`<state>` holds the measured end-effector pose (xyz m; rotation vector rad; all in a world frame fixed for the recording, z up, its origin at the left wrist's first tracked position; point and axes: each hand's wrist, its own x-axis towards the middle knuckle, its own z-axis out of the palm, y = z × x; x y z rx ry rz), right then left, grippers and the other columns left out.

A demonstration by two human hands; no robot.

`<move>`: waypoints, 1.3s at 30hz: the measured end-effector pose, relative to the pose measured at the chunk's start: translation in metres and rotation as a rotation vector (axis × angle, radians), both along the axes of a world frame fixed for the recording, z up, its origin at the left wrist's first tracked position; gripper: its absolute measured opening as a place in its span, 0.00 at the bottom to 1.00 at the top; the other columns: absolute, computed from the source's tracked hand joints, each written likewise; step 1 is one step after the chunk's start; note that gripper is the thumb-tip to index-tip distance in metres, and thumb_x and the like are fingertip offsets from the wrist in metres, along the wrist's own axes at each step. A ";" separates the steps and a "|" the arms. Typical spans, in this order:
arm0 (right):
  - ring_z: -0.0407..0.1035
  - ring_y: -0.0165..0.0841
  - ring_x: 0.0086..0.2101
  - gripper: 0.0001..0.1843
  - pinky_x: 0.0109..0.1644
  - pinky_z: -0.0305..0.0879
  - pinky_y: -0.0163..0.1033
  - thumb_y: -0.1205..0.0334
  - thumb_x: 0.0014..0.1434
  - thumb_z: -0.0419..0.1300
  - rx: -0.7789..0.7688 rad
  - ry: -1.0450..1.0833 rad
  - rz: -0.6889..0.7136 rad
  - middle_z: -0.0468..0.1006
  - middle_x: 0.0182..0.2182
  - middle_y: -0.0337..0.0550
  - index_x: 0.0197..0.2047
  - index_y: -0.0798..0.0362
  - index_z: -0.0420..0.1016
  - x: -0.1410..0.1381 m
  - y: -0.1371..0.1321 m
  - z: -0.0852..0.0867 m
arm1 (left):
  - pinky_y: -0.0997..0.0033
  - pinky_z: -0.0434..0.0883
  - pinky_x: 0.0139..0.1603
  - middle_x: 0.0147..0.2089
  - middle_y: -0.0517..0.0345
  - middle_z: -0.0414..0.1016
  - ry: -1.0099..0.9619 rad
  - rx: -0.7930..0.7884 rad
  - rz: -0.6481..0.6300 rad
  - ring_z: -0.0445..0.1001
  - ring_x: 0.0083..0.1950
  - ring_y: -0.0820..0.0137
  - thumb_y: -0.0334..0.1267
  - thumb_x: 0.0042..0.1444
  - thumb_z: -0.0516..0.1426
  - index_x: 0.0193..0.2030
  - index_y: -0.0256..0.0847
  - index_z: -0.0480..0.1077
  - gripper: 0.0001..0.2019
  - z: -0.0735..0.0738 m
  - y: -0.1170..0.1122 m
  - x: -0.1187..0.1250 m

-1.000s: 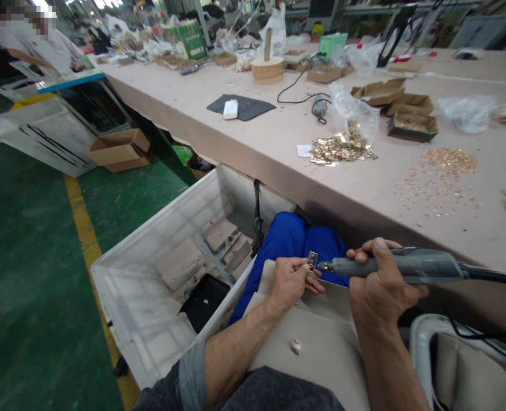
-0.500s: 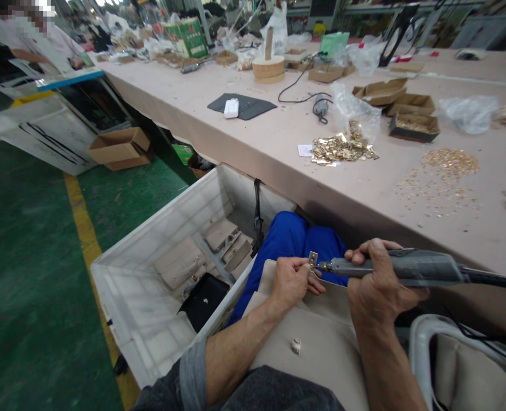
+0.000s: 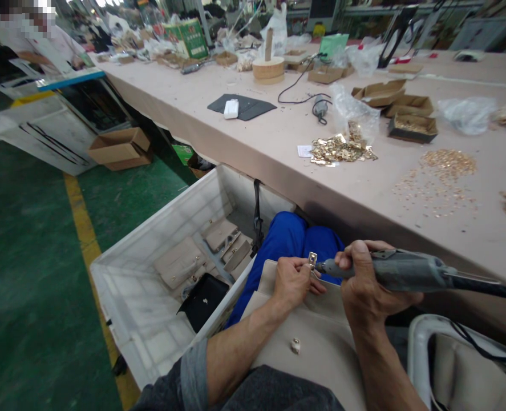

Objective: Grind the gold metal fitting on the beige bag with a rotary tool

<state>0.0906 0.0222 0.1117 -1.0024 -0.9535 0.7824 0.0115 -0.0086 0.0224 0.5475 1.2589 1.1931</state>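
My left hand (image 3: 293,279) pinches a small gold metal clasp (image 3: 312,260) at the upper edge of a beige bag (image 3: 316,337) lying on my lap. A grey electric screwdriver (image 3: 402,271) is gripped in my right hand (image 3: 366,285), its tip pressed against the clasp from the right; a black cable trails off its rear to the right. A small gold fitting (image 3: 296,346) sits on the bag's front face. My blue trouser legs (image 3: 291,240) show beyond the bag.
A white plastic crate (image 3: 150,337) at my left holds several beige bags and a black one. The long pink table (image 3: 256,137) carries piles of gold hardware (image 3: 340,148), cardboard trays, plastic bags and a black mat. Another crate stands at lower right. A person stands far left.
My right hand has slid forward along the screwdriver towards its tip, and the tool has shifted slightly left. The left hand stays on the clasp.
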 end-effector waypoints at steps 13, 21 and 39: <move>0.69 0.30 0.21 0.16 0.29 0.72 0.39 0.55 0.57 0.74 0.003 -0.086 0.074 0.71 0.22 0.36 0.30 0.54 0.72 0.004 0.000 0.003 | 0.71 0.76 0.20 0.20 0.51 0.79 0.027 -0.034 0.039 0.79 0.20 0.63 0.37 0.59 0.58 0.30 0.35 0.76 0.10 -0.003 0.003 0.004; 0.70 0.32 0.21 0.12 0.31 0.74 0.41 0.60 0.61 0.71 0.080 -0.122 0.145 0.72 0.22 0.36 0.31 0.55 0.74 0.012 -0.002 0.001 | 0.72 0.76 0.21 0.20 0.52 0.78 0.037 -0.049 0.016 0.78 0.20 0.65 0.39 0.60 0.59 0.30 0.34 0.76 0.12 0.004 0.002 0.002; 0.70 0.32 0.21 0.13 0.31 0.74 0.42 0.60 0.63 0.70 0.106 -0.142 0.185 0.72 0.22 0.37 0.30 0.55 0.74 0.010 -0.002 -0.001 | 0.71 0.76 0.21 0.21 0.52 0.79 0.036 -0.003 0.022 0.80 0.21 0.62 0.36 0.58 0.57 0.29 0.36 0.76 0.10 0.000 0.002 0.002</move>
